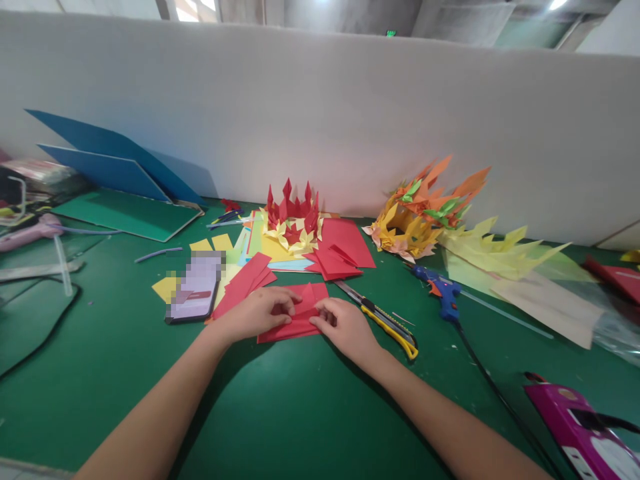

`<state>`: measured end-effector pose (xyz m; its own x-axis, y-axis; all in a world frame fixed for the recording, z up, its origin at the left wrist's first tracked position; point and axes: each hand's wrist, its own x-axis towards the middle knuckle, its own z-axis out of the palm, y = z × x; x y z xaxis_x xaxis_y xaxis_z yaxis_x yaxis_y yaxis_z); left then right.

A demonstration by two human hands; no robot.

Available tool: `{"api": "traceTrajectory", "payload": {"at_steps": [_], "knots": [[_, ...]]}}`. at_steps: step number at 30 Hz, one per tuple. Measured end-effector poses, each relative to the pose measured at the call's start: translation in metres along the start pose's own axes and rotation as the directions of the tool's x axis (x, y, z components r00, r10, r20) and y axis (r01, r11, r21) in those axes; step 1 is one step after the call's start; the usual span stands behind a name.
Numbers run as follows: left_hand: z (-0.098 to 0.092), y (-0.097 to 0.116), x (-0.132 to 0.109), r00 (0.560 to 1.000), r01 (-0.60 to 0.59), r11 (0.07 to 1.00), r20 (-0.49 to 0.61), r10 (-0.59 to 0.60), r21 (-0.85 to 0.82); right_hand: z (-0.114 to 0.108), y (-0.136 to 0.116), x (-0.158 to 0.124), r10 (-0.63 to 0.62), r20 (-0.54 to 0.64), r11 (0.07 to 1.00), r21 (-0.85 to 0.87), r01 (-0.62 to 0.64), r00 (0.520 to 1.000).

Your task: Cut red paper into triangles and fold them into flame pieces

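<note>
A stack of red paper (293, 331) lies on the green table in front of me, its top piece partly raised between my hands. My left hand (257, 312) pinches the left side of this red paper, thumb and fingers curled together. At the right edge, my right hand (347, 332) grips the same paper between thumb and forefinger. Beside my left hand are cut red paper strips (247, 283) and a phone (197, 287) over yellow paper squares. A yellow utility knife (390, 327) rests right of my right hand, blade towards the paper.
Behind the paper stands a red and yellow paper crown (293, 220). Orange paper crowns (417, 220) sit at the back right. A blue glue gun (445, 293) with a black cord lies right, near a purple power strip (580, 427). Blue boards (115, 167) lean against the white partition (320, 113).
</note>
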<state>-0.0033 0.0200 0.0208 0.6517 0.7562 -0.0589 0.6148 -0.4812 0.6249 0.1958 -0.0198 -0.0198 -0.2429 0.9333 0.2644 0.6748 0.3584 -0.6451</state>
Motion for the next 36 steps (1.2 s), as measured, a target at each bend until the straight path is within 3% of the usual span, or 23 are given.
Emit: {"api": "traceTrajectory", "payload": {"at_steps": [6, 10, 15, 18, 22, 29, 36], "knots": [[0.003, 0.002, 0.000, 0.998, -0.022, 1.000, -0.053, 0.021, -0.020, 0.000, 0.000, -0.001, 0.015, -0.006, 0.996, 0.090, -0.015, 1.000], [0.003, -0.001, -0.001, 0.998, -0.064, 0.998, -0.009, 0.064, 0.023, 0.000, 0.000, 0.000, 0.016, -0.018, 0.994, 0.113, -0.014, 1.000], [0.003, -0.004, -0.001, 0.998, -0.060, 0.996, 0.004, 0.060, 0.065, -0.009, 0.002, -0.002, -0.092, -0.095, 0.982, 0.159, 0.107, 0.991], [0.003, -0.003, 0.000, 0.997, -0.072, 0.995, 0.012, 0.071, 0.072, -0.015, 0.005, -0.006, -0.265, -0.093, 0.945, 0.171, 0.277, 0.960], [0.003, -0.001, 0.000, 0.999, -0.053, 0.996, 0.012, 0.052, 0.069, -0.017, 0.010, -0.010, -0.436, 0.038, 0.900, 0.042, 0.434, 0.899], [0.004, 0.000, -0.001, 0.999, -0.036, 0.998, 0.014, 0.035, 0.055, -0.020, 0.009, -0.012, -0.538, 0.106, 0.832, -0.096, 0.547, 0.837], [0.002, 0.002, 0.000, 0.999, 0.002, 0.997, 0.051, -0.006, 0.079, -0.024, 0.011, -0.013, -0.581, 0.114, 0.795, -0.132, 0.592, 0.806]]}}
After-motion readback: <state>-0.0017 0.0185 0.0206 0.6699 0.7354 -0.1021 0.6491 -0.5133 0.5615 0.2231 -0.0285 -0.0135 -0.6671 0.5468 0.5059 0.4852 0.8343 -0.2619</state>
